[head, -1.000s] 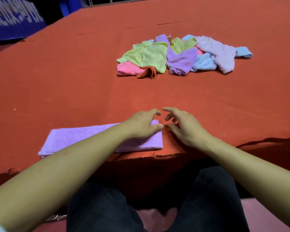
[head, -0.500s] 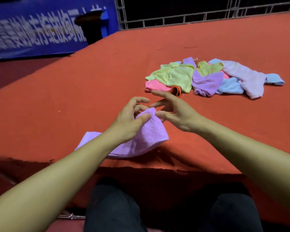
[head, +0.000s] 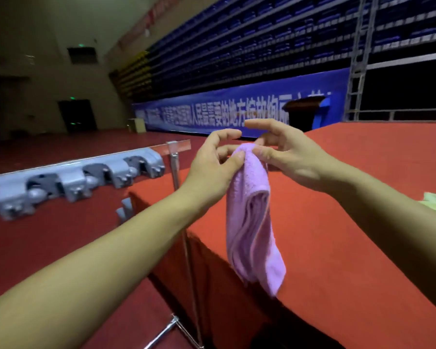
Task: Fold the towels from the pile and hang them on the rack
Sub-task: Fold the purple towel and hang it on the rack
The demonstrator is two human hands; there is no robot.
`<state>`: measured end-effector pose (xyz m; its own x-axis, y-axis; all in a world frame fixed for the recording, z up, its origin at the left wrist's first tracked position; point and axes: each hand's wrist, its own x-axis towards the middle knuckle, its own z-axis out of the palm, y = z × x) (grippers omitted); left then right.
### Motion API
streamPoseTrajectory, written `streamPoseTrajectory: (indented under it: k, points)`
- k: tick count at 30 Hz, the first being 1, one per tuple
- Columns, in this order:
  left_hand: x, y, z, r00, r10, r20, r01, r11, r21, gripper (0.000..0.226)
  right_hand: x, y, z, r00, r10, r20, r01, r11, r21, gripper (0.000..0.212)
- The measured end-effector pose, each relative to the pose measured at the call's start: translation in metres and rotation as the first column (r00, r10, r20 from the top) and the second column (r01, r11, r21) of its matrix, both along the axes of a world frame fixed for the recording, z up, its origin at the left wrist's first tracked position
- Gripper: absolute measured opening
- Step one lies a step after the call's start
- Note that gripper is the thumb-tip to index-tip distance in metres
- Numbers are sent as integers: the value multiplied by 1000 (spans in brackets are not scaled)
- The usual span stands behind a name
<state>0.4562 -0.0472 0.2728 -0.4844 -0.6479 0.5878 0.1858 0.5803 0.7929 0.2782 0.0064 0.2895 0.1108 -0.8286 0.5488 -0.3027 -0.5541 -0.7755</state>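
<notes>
Lilac terry, the folded towel [head: 252, 222] is hanging in the air over the near edge of the red-covered table [head: 363, 248], its folded top bunched between 2 hands. The left hand [head: 212, 170] is pinching that top between thumb and fingers; the right hand [head: 285, 153] is touching it from the other side with its upper fingers spread, and I cannot tell how firmly. Holding it by the fold is letting the layers drop straight, probably so they stay together for the grey clip rack [head: 73, 180] waiting on its metal stand [head: 184, 222] to the left.
</notes>
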Motion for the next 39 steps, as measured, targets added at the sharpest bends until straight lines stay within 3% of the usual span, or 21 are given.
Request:
streamPoseTrajectory:
  k: [4,7,11,14,19,23,27,30,35,39]
  points:
    - [47,-9,8,990,119,74,-118,993,-22,30,31,-28,7,983,173,68,-180,976,123,52]
    - [77,-17,2,958,192,214,-189,981,-35,27,52,-46,-2,969,225,105,-244,944,224,51]
    - [104,-30,6,830,388,400,-335,921,-198,24,74,-75,-12,945,287,160,-324,893,313,46]
    - [116,-44,18,655,551,517,-415,834,-363,20,89,-97,-10,967,209,143,-243,926,291,37]
    - [122,-67,39,451,684,574,-514,725,-459,27,108,-137,-6,990,137,24,-139,964,229,42]
    - [120,-88,41,354,684,638,-522,710,-472,29,117,-164,2,991,15,-137,12,981,194,39]
    - [114,-103,40,172,762,624,-434,627,-647,37,120,-182,-6,954,-51,-296,114,973,200,40]
    - [111,-111,31,62,847,527,-329,516,-791,41,122,-189,-14,958,-80,-275,130,978,166,44]
    - [110,-111,21,45,889,456,-318,445,-837,44,119,-187,-17,948,-190,-256,214,974,73,52]
    - [110,-100,30,53,887,459,-328,450,-831,33,113,-171,-15,969,-108,-222,133,986,99,58]
